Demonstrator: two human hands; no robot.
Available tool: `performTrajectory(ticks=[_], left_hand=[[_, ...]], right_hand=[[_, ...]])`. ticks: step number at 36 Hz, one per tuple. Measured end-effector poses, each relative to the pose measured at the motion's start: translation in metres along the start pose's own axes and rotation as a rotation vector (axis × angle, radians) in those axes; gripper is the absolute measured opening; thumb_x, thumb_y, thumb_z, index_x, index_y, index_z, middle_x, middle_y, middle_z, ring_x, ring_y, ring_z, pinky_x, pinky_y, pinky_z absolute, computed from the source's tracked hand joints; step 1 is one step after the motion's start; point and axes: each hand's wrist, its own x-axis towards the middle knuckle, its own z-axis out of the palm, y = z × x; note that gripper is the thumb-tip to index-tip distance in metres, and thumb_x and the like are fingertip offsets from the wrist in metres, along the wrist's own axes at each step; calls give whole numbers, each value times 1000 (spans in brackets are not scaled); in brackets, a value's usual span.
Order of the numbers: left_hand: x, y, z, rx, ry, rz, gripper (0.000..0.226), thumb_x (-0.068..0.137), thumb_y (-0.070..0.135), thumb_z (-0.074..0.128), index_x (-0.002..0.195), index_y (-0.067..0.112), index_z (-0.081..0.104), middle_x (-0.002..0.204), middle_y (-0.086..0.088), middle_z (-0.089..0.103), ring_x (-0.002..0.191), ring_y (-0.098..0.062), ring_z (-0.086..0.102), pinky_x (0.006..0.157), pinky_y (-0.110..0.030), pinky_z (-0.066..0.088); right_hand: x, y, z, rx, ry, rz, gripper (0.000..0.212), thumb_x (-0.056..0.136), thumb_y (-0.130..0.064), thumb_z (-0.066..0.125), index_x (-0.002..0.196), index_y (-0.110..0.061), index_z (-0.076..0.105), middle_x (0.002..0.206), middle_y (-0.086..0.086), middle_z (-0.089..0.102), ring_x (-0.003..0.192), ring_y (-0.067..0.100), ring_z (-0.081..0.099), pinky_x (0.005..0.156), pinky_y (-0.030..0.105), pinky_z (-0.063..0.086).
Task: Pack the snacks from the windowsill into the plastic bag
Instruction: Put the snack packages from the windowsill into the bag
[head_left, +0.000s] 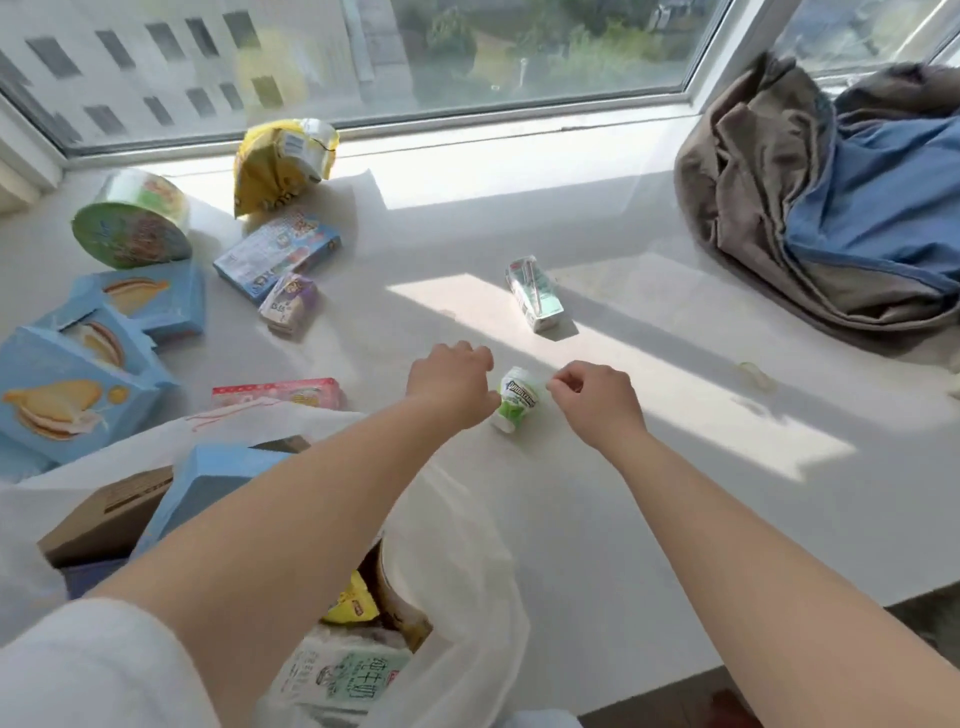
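Reaching from both sides, the left hand (451, 375) and right hand (592, 396), fingers loosely curled and holding nothing, flank the small green-and-white plastic bottle (514, 399) lying between them on the white windowsill (649, 467). It is best pinched across its body, then carried back to the translucent plastic bag (467, 545).

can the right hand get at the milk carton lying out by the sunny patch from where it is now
Probably yes. The right hand sits by the green bottle, and only bare windowsill lies between it and the milk carton beyond.

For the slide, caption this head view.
Both hands flank a green gum bottle above the half-packed plastic bag.
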Motion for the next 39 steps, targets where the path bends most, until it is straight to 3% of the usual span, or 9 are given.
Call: performTrajectory(ticks=[11,14,17,20,24,28,34,37,39], left_hand=[[83,41,74,-143,-176,-249,70,79,50,66,132,14,38,128,-3,41,120,-25,45,84,-36,44],[88,39,83,-201,-227,-293,74,75,50,69,131,15,35,125,-4,41,117,-25,49,80,-36,46],[96,37,87,-241,-254,-321,72,72,46,70,127,17,36,123,-2,46,111,-24,54,79,-34,48],[99,36,88,-238,-235,-316,68,69,39,71,124,19,36,118,0,51,107,-22,56,75,-31,47],[100,34,94,-275,-219,-327,66,69,37,72,122,21,36,114,0,51,103,-22,55,70,-29,42],[102,30,95,-312,-235,-327,70,69,35,72,127,22,34,115,-1,50,105,-23,54,71,-29,43],[95,15,87,-226,-369,-284,58,71,25,75,115,15,39,111,-5,51,96,-25,54,65,-31,40],[82,-6,76,-199,-422,-323,51,74,24,73,114,12,43,113,-6,54,100,-26,58,68,-30,42],[71,-23,70,-244,-423,-390,51,73,26,72,114,12,45,108,-5,57,96,-25,60,67,-28,43]], right_hand=[[114,50,13,-93,-150,30,16,86,-21,49,89,-22,66,102,-2,65,97,20,56,77,28,45],[140,46,15,-74,-176,44,22,86,-21,49,104,-21,62,112,0,58,108,21,52,89,31,44],[167,40,20,-96,-203,34,32,85,-18,50,117,-19,55,121,4,50,111,23,50,86,30,38],[187,33,30,-104,-168,27,41,86,-21,54,126,-18,48,129,7,43,117,26,47,92,32,39],[209,21,46,-209,-1,46,59,80,-33,64,131,-13,41,133,11,39,124,29,38,99,38,35],[227,9,64,-226,-18,79,84,72,-46,72,138,-12,32,135,10,36,127,30,37,100,41,36],[228,14,76,-196,23,243,70,77,-27,68,132,2,35,136,16,35,127,35,36,101,38,37],[219,6,77,-89,-14,346,63,73,-18,66,128,-2,39,133,12,43,120,34,45,92,37,46],[209,-4,76,80,-95,467,59,71,-18,66,123,-6,44,122,8,55,99,28,58,69,29,48]])
